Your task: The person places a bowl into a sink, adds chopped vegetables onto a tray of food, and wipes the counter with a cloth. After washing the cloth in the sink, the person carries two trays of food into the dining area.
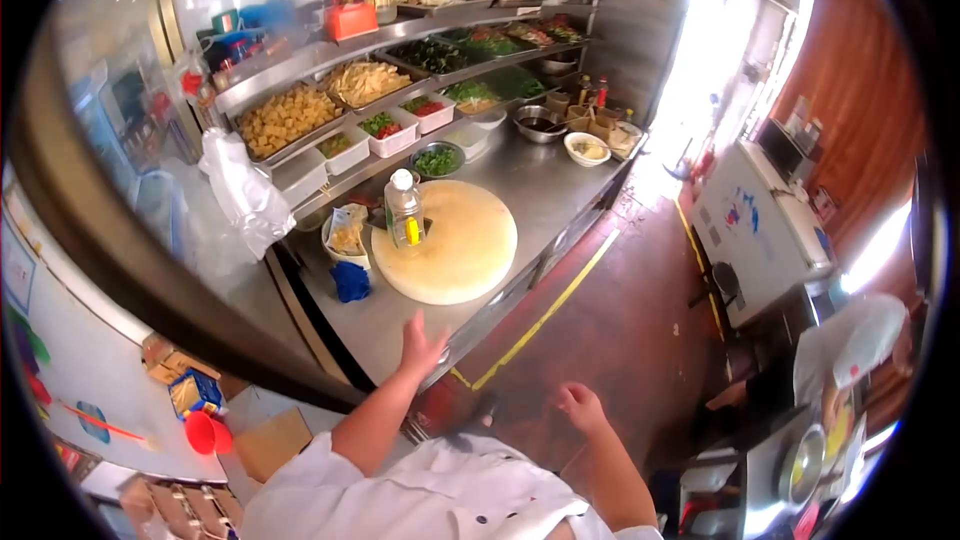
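My left hand (pixel 424 343) is held out near the front edge of the steel counter (pixel 385 332), fingers spread, with nothing in it. My right hand (pixel 580 406) hangs over the floor to the right, its fingers curled in and no object visible in them. Nearest the left hand lies a thick round chopping board (pixel 465 250). On the board's left part stands a clear plastic bottle (pixel 404 205) with a white cap and a yellow label. Beside the board are a blue cloth-like item (pixel 350 281) and a white container (pixel 345 240) with pale contents.
Behind the board, shelves carry trays of tofu-like cubes (pixel 288 121), pale slices (pixel 362 83) and greens. A metal bowl of chopped greens (pixel 437 159) sits behind the board. Plastic bags (pixel 245 190) hang left. A person in white (pixel 850 340) and a white freezer (pixel 755 230) are right.
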Available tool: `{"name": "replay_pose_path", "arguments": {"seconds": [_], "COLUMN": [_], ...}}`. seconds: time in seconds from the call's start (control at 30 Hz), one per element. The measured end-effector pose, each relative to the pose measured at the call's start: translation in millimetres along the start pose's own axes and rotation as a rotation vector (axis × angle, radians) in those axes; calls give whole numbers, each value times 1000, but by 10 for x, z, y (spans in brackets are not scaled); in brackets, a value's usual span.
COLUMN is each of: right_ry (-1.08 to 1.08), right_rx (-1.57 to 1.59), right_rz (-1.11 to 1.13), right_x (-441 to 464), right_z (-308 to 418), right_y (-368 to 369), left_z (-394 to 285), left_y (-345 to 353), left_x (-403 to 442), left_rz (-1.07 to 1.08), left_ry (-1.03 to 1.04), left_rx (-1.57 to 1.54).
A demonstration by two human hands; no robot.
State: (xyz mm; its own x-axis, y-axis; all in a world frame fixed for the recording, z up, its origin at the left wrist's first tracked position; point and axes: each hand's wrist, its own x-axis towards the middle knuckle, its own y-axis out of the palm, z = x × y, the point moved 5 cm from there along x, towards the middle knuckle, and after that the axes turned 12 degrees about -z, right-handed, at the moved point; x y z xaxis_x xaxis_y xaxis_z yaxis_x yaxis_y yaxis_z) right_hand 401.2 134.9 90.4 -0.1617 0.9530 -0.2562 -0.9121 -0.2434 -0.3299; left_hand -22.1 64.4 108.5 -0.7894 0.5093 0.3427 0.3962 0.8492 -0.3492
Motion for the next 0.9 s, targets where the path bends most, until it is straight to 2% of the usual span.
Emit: {"name": "replay_pose_path", "arguments": {"seconds": [0.03,0.1,0.13,0.17,0.23,0.27,0.4,0.43,0.53,0.57,0.63,0.67,0.7,0.73,0.77,0.8,0.83,0.9], "right_ry": [58,96,31,158,654,767,907,923,945,955,1001,1026,999,819,617,439,250,97], "right_rx": [-6,-505,-815,-825,-366,-267,-170,-156,-97,-52,136,276,326,69,66,-113,-282,-397], "right_rz": [3,-45,-45,-9,-81,-99,-32,-10,34,29,-17,-41,-69,32,-83,35,149,263], "right_x": [242,476,783,757,609,591,1136,1360,2294,2672,3693,4312,4854,5404,5782,6162,6518,6819], "right_z": [-271,-839,-1910,-2305,-2358,-2375,-2308,-2309,-2326,-2298,-2367,-2395,-2260,-1937,-1385,-1042,-758,-231], "right_y": [-121,-682,-1041,-1368,-1769,-1881,-2127,-2211,-2529,-2659,-2925,-2953,-2932,-2874,-2840,-2722,-2573,-2256], "left_z": [-242,-211,-296,-373,-430,-454,-231,-300,-322,-328,-430,-558,-674,-707,-734,-739,-637,-520], "left_y": [109,450,551,595,721,796,947,941,770,686,588,479,362,256,153,87,-7,-68], "left_x": [460,1225,1529,1732,1990,2098,2262,2209,2033,1854,1420,1255,1057,891,756,620,524,458], "left_rz": [-111,-329,-407,-483,-493,-493,-722,-839,-617,-713,-911,-876,-840,-859,-866,-1022,-1072,-1128], "left_ry": [37,-68,-107,-143,-266,-316,-113,130,-379,-418,-527,-553,-588,-593,-548,-514,-485,-461], "left_rx": [28,67,141,222,277,301,448,625,116,156,-137,-111,-87,-49,-42,3,61,185]}}
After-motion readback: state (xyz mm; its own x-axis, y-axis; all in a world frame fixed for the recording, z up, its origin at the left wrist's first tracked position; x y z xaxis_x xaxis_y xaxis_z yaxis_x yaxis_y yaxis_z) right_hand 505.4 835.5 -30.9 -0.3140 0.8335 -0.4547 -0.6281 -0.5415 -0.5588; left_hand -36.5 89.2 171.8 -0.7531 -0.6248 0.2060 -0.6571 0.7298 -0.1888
